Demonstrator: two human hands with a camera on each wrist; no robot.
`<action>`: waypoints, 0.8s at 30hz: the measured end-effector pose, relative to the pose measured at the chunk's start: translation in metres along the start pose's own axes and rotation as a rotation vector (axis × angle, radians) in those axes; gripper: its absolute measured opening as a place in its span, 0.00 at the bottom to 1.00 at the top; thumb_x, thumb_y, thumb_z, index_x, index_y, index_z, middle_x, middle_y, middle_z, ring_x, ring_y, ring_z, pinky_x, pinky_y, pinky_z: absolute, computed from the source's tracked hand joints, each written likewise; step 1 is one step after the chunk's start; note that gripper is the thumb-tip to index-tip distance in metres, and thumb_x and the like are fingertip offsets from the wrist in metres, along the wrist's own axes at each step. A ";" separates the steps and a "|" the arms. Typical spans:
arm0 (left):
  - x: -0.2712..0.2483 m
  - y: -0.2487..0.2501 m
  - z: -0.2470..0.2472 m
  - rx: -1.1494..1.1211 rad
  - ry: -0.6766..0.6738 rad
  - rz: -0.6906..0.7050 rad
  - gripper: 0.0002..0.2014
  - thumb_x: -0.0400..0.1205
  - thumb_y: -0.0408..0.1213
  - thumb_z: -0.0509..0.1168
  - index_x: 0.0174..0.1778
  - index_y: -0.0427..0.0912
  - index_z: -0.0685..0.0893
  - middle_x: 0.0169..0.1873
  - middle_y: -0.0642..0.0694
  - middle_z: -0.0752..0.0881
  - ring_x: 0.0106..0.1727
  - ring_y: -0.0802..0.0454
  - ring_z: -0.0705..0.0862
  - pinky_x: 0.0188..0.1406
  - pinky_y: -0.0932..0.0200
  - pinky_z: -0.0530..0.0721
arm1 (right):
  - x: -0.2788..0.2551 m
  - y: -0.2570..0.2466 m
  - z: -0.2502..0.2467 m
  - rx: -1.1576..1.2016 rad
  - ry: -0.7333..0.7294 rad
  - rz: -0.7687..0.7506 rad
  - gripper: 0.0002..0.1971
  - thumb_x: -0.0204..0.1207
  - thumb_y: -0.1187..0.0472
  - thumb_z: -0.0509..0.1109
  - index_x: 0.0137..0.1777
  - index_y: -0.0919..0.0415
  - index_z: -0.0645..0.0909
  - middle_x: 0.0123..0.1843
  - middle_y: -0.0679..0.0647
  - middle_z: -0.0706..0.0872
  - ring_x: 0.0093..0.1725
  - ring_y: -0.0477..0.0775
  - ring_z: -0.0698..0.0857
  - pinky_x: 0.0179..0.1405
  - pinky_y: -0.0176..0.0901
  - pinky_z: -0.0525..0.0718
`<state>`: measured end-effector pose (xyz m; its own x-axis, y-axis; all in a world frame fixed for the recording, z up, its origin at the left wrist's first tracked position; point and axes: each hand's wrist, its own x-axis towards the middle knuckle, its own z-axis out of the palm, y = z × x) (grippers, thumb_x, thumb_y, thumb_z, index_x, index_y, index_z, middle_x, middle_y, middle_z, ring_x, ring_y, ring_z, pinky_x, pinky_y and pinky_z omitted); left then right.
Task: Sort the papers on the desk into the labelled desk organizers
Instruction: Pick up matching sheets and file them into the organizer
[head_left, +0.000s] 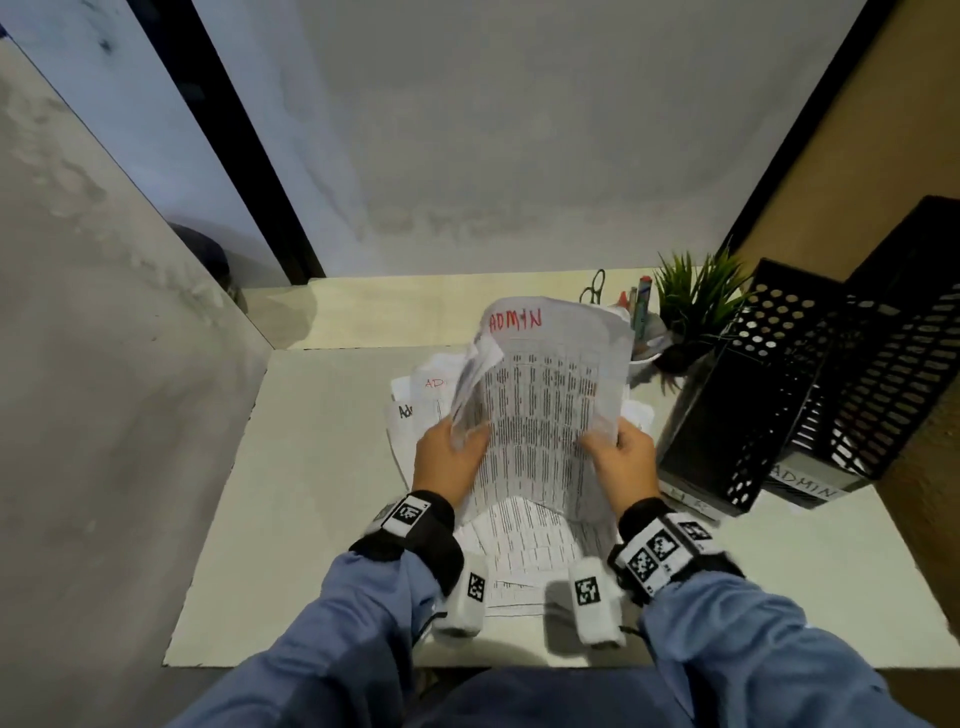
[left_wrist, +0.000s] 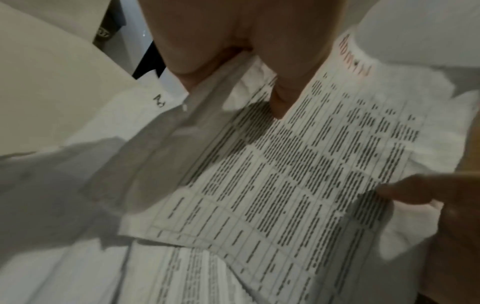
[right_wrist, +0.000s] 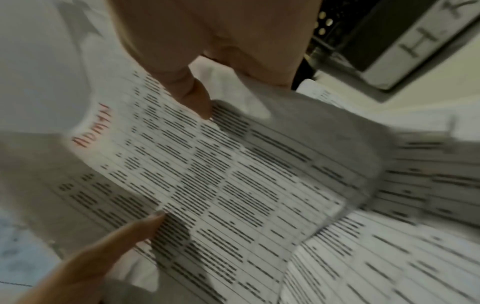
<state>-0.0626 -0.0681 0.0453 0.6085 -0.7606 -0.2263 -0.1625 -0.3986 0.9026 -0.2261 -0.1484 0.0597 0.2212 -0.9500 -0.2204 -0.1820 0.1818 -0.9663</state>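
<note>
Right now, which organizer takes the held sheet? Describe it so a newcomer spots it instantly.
Look to the desk's right edge, where two black perforated organizers lie side by side past the potted plant. The target is the ADMIN organizer, the outer one against the brown wall. Its white front strip reads ADMIN, matching the red word on the held sheet; its neighbour's reads HR.

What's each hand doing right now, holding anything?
Left hand: grips the left edge of the ADMIN sheet, thumb on its face.
Right hand: grips the same sheet's right edge, thumb on its face.
</note>
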 end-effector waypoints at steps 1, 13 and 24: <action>-0.001 -0.004 0.000 0.012 -0.035 -0.028 0.09 0.81 0.40 0.64 0.48 0.37 0.85 0.42 0.35 0.88 0.40 0.46 0.85 0.43 0.58 0.84 | -0.001 0.006 -0.001 0.006 -0.008 0.036 0.09 0.76 0.74 0.65 0.48 0.62 0.83 0.43 0.55 0.87 0.43 0.49 0.86 0.46 0.43 0.84; 0.004 0.147 0.037 0.127 -0.281 0.378 0.14 0.80 0.32 0.63 0.27 0.39 0.75 0.25 0.44 0.76 0.28 0.50 0.73 0.32 0.57 0.73 | 0.038 -0.058 -0.104 0.105 0.372 -0.297 0.14 0.77 0.69 0.67 0.61 0.57 0.80 0.49 0.47 0.85 0.47 0.36 0.84 0.45 0.23 0.82; -0.026 0.227 0.199 0.241 -0.301 0.656 0.11 0.80 0.28 0.57 0.56 0.36 0.77 0.43 0.34 0.85 0.42 0.37 0.83 0.40 0.47 0.83 | 0.069 -0.013 -0.246 -0.250 0.778 0.089 0.25 0.78 0.63 0.66 0.75 0.66 0.70 0.74 0.65 0.73 0.72 0.63 0.73 0.72 0.50 0.70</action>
<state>-0.2702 -0.2408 0.1828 0.0961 -0.9735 0.2076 -0.6040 0.1087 0.7895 -0.4444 -0.2789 0.0899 -0.5152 -0.8555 -0.0512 -0.3957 0.2904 -0.8713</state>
